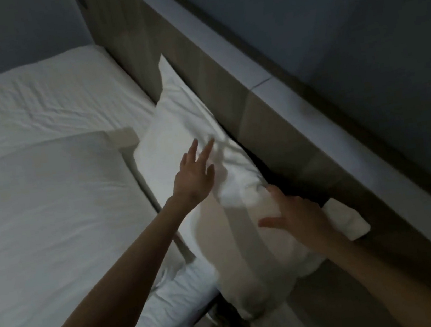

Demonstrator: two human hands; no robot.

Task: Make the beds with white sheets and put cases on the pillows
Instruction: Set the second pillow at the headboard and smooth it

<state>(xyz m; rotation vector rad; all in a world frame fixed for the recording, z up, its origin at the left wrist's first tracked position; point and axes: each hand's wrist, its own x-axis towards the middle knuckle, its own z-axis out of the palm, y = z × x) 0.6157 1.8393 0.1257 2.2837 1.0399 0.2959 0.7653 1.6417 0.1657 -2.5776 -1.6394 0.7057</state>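
A long white fabric-cased pillow (177, 130) is seen at the head edge of the bed, laid lengthwise along the brown wood-look headboard (258, 119), with its far corner leaning against that board and its near end hanging past the bed's near corner. The left hand (194, 177) is stretched over the middle of the pillow, its fingers straight and spread apart; a shadow is cast on the case just beside it, and whether the fingertips touch the fabric cannot be told. The right hand (298, 215) is laid on the pillow's headboard side, nearer the camera, with its fingers held apart, the thumb stuck out towards the left and nothing clamped; its far fingertip is set at a bunched crease beside the dark gap between pillow and headboard. A small white cloth corner (349, 223) is seen just beyond the right hand, against the headboard. The far part of the bed is covered by a wrinkled white sheet (36, 104), and a smoother white cover (49, 199) is spread over the near part, up to the pillow's left edge. A pale ledge (220, 44) is run along the top of the headboard, below a grey wall (354, 21). The scene is dimly lit.
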